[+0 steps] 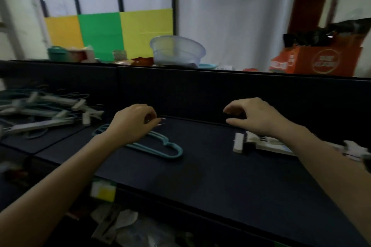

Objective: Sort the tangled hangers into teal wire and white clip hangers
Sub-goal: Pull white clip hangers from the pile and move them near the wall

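Tangled hangers (44, 112) lie at the left edge of the tabletop (200, 176). My left hand (134, 122) pinches the hook of a teal wire hanger (160, 146). My right hand (255, 118) hangs slack above the white clip hangers (267, 142). I judge the hook may snag.

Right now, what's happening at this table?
A person is sorting hangers on a dark table. The left hand pinches the metal hook of the teal wire hangers lying mid-table. The right hand hovers, holding nothing, over the white clip hangers at right. A tangled pile lies unsorted at far left.
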Demonstrator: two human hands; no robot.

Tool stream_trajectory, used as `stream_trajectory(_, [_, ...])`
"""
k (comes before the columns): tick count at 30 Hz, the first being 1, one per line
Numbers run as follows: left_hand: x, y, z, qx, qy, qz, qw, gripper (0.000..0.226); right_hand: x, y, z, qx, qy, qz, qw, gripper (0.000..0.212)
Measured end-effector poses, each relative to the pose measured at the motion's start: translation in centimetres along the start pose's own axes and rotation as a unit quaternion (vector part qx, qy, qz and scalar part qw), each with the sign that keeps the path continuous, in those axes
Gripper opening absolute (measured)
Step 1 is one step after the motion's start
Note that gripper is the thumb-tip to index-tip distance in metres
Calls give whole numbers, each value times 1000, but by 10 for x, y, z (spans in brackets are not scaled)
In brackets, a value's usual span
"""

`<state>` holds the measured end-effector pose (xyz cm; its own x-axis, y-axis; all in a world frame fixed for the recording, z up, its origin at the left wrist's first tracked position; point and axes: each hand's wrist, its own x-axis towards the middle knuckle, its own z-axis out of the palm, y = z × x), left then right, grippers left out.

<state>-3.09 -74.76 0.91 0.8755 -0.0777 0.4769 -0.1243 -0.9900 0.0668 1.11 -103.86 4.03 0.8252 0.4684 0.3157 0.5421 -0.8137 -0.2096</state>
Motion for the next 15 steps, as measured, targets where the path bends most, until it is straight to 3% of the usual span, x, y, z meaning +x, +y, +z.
stream_trajectory(7, [-77, -98, -34, 11, -16, -73, 997, 27, 37, -131, 54, -5, -32, -116, 993, 35])
stream_trajectory(15, [-151, -219, -70, 66, -34, -128, 989, 28, 77, -287, 127, 42, -50, -173, 983, 36])
